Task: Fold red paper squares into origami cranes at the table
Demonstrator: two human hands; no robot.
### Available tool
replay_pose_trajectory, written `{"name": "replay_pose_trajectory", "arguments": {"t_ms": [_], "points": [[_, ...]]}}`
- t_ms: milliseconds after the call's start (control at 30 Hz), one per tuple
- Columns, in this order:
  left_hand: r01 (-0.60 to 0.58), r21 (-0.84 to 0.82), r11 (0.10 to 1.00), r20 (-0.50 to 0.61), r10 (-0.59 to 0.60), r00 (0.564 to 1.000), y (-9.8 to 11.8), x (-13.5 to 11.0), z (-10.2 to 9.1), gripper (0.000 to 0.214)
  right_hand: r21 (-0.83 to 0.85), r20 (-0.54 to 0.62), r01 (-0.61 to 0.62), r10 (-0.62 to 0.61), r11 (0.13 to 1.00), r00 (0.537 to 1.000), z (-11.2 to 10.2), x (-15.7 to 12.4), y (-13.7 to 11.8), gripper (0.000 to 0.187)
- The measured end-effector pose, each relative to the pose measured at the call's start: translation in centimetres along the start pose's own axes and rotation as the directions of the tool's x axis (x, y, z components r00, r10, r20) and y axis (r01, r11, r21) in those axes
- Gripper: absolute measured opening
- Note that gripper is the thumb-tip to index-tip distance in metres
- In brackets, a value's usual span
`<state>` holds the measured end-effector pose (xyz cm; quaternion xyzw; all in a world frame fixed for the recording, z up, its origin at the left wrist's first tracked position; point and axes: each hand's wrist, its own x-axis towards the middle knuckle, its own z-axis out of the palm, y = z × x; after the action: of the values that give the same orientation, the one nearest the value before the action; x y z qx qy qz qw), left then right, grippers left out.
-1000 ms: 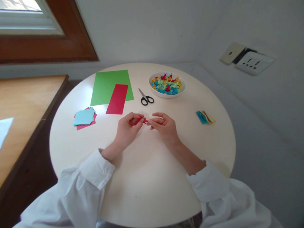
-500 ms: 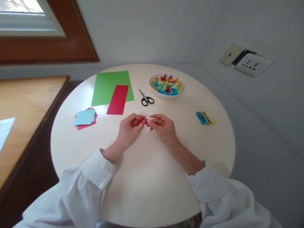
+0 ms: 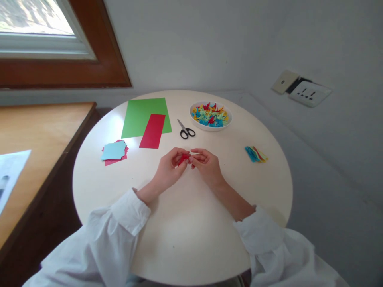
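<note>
Over the middle of the round white table, my left hand and my right hand meet fingertip to fingertip. Both pinch a small folded piece of red paper held between them, just above the tabletop. Most of the red piece is hidden by my fingers. White sleeves cover both forearms.
Behind the hands lie black scissors, a red paper strip on a green sheet, and a white bowl full of small coloured folded papers. Blue and pink squares lie left, a coloured paper stack right. A wooden desk borders the left.
My hands have drawn closer together around the red paper, with the fingers folding over it. The camera has shifted a little, so the table sits lower and further right in view.
</note>
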<state>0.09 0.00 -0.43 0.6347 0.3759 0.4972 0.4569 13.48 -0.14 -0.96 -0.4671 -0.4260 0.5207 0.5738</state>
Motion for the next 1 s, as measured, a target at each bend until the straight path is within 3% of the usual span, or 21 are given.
{"name": "replay_pose_trajectory", "arguments": {"t_ms": [300, 433, 867, 1000], "points": [[-0.071, 0.190, 0.979, 0.083, 0.057, 0.995, -1.5, -0.3, -0.2, 0.029, -0.001, -0.003, -0.035, 0.035, 0.999, 0.999, 0.1, 0.1, 0.7, 0.034], [-0.076, 0.220, 0.973, 0.064, 0.063, 0.996, -1.7, -0.1, -0.4, 0.029, -0.006, -0.040, -0.029, 0.029, 1.000, 0.999, -0.1, 0.2, 0.9, 0.036], [0.052, 0.053, 0.997, 0.023, -0.053, 0.998, -1.5, -0.6, -0.9, 0.026, 0.010, -0.038, -0.035, 0.035, 0.999, 0.999, 0.3, -0.7, 1.1, 0.042], [0.099, 0.017, 0.995, -0.017, -0.099, 0.995, -1.0, -0.3, -1.0, 0.023, -0.093, -0.060, 0.069, -0.075, 0.993, 0.995, 0.1, -0.6, 1.2, 0.036]]}}
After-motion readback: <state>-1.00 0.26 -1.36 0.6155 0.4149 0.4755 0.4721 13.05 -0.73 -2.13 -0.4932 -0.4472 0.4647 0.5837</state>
